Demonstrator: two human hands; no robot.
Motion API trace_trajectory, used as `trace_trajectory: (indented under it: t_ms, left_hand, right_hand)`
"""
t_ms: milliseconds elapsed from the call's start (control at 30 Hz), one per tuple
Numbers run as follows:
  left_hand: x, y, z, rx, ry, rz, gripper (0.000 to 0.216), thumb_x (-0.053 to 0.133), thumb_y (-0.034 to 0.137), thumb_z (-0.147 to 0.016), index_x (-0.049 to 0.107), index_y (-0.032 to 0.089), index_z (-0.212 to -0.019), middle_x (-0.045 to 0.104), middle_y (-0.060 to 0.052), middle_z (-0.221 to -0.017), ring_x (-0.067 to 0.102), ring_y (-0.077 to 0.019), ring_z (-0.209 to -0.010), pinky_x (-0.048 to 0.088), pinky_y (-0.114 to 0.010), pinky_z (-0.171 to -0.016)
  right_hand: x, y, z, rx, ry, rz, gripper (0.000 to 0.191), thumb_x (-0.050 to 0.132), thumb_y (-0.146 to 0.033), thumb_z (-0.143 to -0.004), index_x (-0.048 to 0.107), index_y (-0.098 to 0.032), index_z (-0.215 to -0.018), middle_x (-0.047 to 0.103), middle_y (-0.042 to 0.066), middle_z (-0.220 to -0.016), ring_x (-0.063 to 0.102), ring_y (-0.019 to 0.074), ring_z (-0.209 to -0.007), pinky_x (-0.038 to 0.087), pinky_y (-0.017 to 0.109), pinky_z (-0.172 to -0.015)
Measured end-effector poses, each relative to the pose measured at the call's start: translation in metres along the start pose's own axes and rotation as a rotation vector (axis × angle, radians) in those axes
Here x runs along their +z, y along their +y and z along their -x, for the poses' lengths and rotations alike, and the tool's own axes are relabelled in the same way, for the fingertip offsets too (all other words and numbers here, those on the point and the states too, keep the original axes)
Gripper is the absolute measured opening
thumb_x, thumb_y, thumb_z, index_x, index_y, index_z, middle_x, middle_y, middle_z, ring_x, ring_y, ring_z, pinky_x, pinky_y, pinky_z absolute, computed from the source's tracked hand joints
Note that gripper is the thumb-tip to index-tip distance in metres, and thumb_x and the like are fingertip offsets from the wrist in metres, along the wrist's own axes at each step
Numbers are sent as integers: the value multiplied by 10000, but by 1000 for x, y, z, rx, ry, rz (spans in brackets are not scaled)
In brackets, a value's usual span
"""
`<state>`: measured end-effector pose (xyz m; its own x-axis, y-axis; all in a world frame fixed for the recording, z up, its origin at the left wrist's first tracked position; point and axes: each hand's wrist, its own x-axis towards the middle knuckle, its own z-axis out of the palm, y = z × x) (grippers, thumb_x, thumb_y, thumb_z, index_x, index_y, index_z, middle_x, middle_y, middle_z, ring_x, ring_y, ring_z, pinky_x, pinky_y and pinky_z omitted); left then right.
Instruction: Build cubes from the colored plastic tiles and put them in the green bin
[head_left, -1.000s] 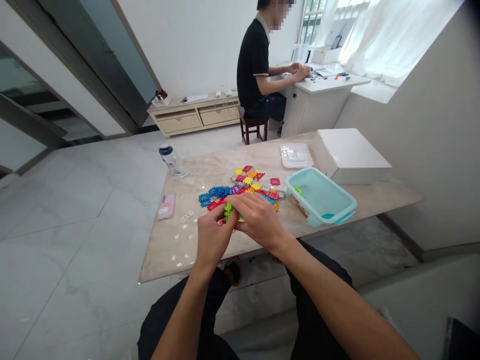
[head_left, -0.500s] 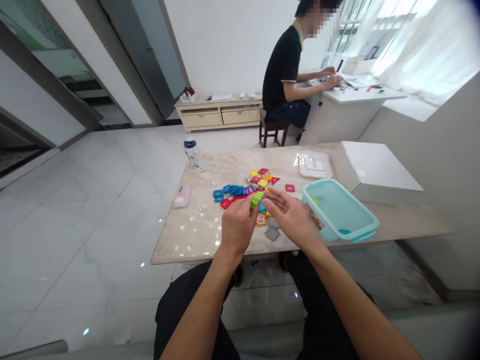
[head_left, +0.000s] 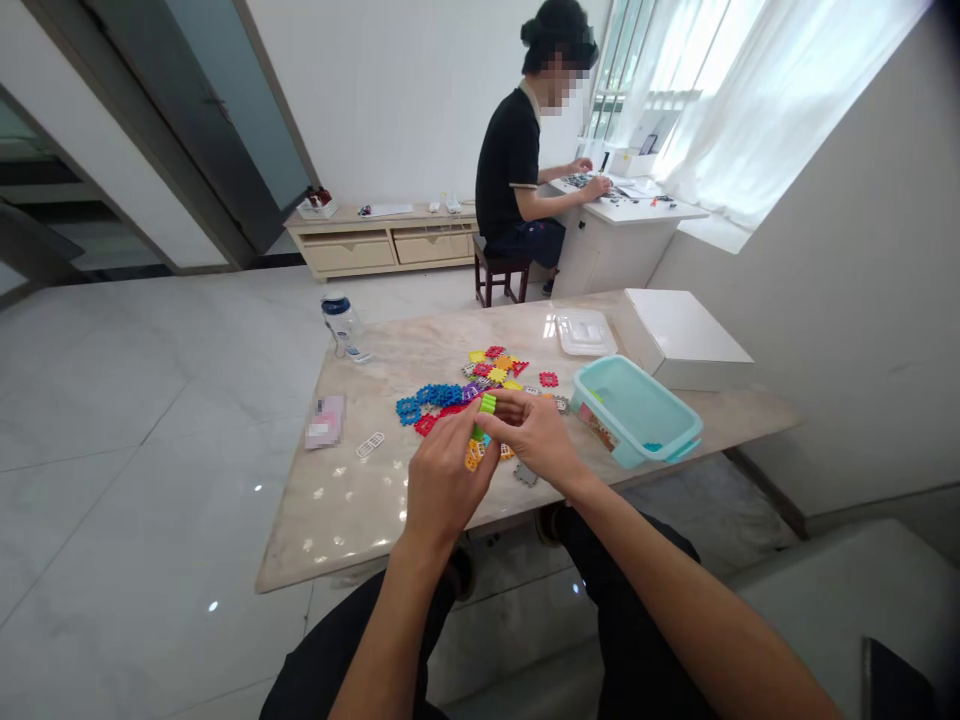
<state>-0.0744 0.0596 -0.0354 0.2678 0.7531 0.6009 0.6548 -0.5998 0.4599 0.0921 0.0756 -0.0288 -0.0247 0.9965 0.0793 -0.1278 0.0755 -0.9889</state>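
Note:
Some light-green toothed building tiles (head_left: 487, 403), pressed together in a small stack, are between my two hands above the table. My left hand (head_left: 448, 468) pinches them from the left. My right hand (head_left: 536, 437) has its thumb and fingers closed on their right side, so part of the green is hidden. Beneath and behind my hands lies a loose pile of toothed tiles: blue tiles (head_left: 429, 398) to the left, red, yellow and orange tiles (head_left: 498, 374) at the back, and a grey tile (head_left: 526, 475) nearer me.
A turquoise bin (head_left: 637, 410) with a few pieces inside stands right of the pile. Behind it are a clear lid (head_left: 585, 332) and a white box (head_left: 690, 335). A water bottle (head_left: 346, 328), pink packet (head_left: 325, 422) and white piece (head_left: 370, 445) lie left. A person (head_left: 514, 170) sits beyond.
My right hand has come in from spread fingers to close on the green tiles. The view has swung to the right, so the room appears shifted left.

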Motion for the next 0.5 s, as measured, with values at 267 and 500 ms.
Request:
trace_trajectory:
  t_ms: [267,500]
  left_hand:
    - [-13,-37,-1,71,-107,124,522,760,510,-999,697,295,-1471,788,-112,-1414,754,-354,-1283,580,-551,-1150]
    - [-15,-25,-4,43,-185,212,491,814,523,-948,740,292,-1375,836,-99,-1290,815,-325,-1161,658,-471,-1034]
  right_hand:
    - [-18,-4,-14,268,-296,-20,495,957,-620,-730,857,-188,-951,806,17,-864,753,187,-829,600,288,-808]
    - [-33,-1,-8,380,-422,-178,554,974,-674,-706,853,-172,-907,815,42,-888,745,172,-793,613,304,-844]
